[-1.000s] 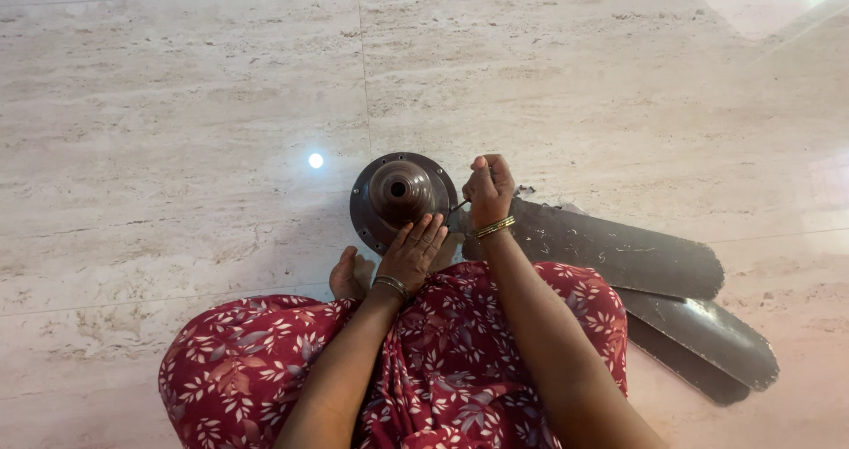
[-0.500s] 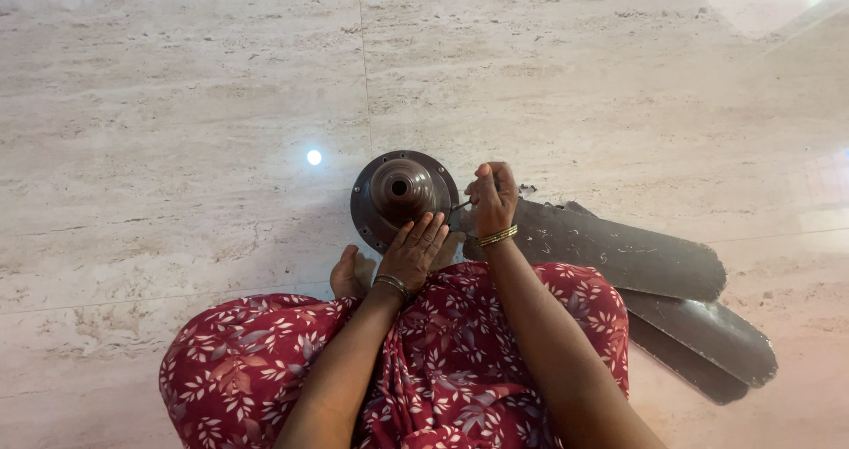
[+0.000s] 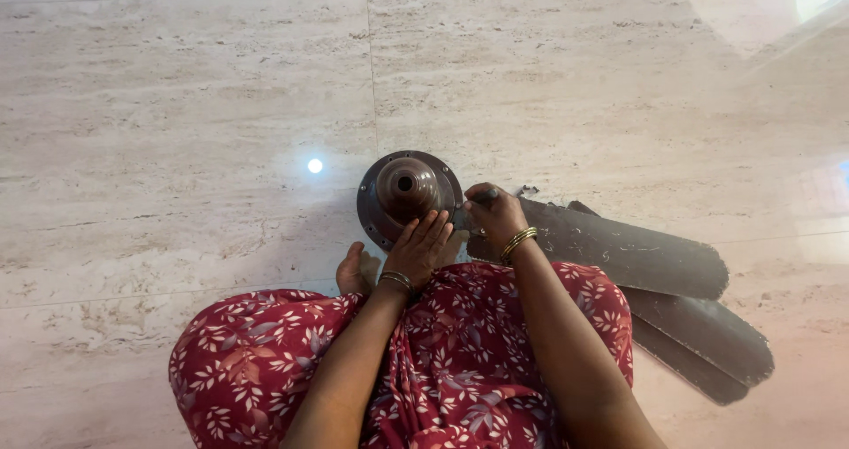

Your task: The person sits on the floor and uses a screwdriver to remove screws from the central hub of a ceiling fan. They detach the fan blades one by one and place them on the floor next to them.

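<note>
My left hand (image 3: 418,247) lies flat, fingers spread, palm pressed on the near rim of the fan motor (image 3: 408,192). Not gripping, just bearing down on it.

My right hand (image 3: 495,212) is clenched around a small tool (image 3: 483,198). Only a dark stub of it shows past my fingers, so I can't tell what kind it is. The fist sits at the right edge of the motor, where the top blade meets it. Can't tell if the tip is touching the motor; my fingers hide it.

The motor is a round dark-brown housing with a raised hub and a hole in the middle. It sits on the floor (image 3: 177,104) just ahead of both hands, touching my left palm.

Fan blades (image 3: 619,254): dark brown, scuffed, stacked and fanned out to the right of my right hand. The top one runs under my right wrist; two more stick out below it, farther right.

Bangles (image 3: 518,239) on my right wrist, another set on the left. Red floral dress (image 3: 460,360) covers my knees under both forearms. My bare foot (image 3: 355,272) is just left of my left hand, on the floor beside the motor.

A bright light spot (image 3: 315,165) reflects on the pale stone tile, left of the motor.
</note>
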